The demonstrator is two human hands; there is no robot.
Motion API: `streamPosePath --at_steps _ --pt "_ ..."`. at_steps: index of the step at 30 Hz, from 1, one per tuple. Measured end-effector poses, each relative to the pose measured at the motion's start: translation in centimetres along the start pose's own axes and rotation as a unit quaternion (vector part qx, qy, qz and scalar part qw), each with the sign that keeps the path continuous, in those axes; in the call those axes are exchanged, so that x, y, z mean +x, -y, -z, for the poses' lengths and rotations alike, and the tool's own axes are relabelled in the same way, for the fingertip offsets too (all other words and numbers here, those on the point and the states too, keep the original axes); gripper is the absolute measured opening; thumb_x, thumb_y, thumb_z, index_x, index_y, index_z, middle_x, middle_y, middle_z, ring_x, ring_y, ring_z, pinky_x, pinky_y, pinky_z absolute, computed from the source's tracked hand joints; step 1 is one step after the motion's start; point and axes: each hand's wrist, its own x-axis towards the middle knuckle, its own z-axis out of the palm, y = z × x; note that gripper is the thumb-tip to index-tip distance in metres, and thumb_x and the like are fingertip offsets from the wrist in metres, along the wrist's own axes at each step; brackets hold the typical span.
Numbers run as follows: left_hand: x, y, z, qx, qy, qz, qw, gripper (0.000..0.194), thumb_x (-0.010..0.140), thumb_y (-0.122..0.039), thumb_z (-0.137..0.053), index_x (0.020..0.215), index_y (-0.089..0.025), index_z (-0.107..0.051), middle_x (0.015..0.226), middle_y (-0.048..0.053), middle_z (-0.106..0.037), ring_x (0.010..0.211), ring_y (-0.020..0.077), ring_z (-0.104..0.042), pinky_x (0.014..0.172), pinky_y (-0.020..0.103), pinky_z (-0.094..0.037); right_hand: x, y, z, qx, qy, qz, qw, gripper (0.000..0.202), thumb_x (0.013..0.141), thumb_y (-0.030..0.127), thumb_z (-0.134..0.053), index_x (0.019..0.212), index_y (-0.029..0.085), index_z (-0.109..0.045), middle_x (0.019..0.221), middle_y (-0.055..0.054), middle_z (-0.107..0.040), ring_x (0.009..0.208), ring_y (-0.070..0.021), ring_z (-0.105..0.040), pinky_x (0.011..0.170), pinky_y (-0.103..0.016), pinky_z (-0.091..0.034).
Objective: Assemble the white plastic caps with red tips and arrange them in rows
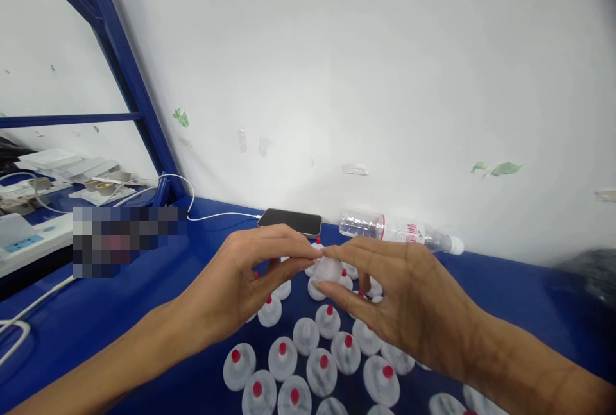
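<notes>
while both hands [323,274] meet fingertip to fingertip, they pinch a white cap [329,269] between them

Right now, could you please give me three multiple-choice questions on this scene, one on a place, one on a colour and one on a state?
1. Where does the phone lie?
A. At the back of the blue table, by the wall
B. In the left hand
C. On top of the caps

2. What colour are the tips of the white caps on the table?
A. Green
B. Red
C. Yellow

3. How does the water bottle rest?
A. Upright
B. Held in the right hand
C. On its side

Answers: 1 A, it lies flat near the wall with a white cable running to it. 2 B, each cap shows a red centre. 3 C, it lies lengthwise behind the left hand and right hand, which pinch one small white piece between them.
</notes>
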Motion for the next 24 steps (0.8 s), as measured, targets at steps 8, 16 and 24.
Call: streamPosePath --at_steps 8,16,24 --pt "0.1 -0.5 0.7 0.03 -0.033 0.048 0.998 0.01 0.092 -0.033 -0.067 0.098 -0.034 -0.074 0.084 -0.007 -0.073 0.069 0.0106 -0.061 0.058 0.024 -0.047 0.1 0.3 0.9 0.002 -0.016 -0.071 0.997 0.041 0.095 0.057 -0.061 0.129 0.036 -0.056 0.103 0.006 -0.076 0.065 -0.019 -0.071 0.061 -0.035 -0.052" --pt "-0.2 0.6 0.6 0.14 0.102 0.022 0.985 0.023 0.094 -0.027 -0.059 0.114 -0.034 -0.068 0.085 -0.003 -0.066 0.085 0.0158 -0.058 0.074 0.03 -0.049 0.4 0.4 1.4 0.007 -0.065 -0.074 0.995 0.02 0.099 0.034 -0.054 0.119 0.035 -0.058 0.094 0.011 -0.072 0.058 -0.0103 -0.063 0.056 -0.029 -0.045" --pt "-1.0 1.8 -0.4 0.176 0.167 0.057 0.968 0.046 0.095 -0.029 -0.058 0.139 -0.038 -0.047 0.101 0.001 -0.054 0.082 0.0157 -0.055 0.067 0.027 -0.048 0.0 0.7 1.1 0.001 -0.065 -0.063 0.996 0.018 0.101 0.033 -0.052 0.118 0.034 -0.058 0.08 0.01 -0.069 0.046 -0.0088 -0.055 0.051 -0.029 -0.044"
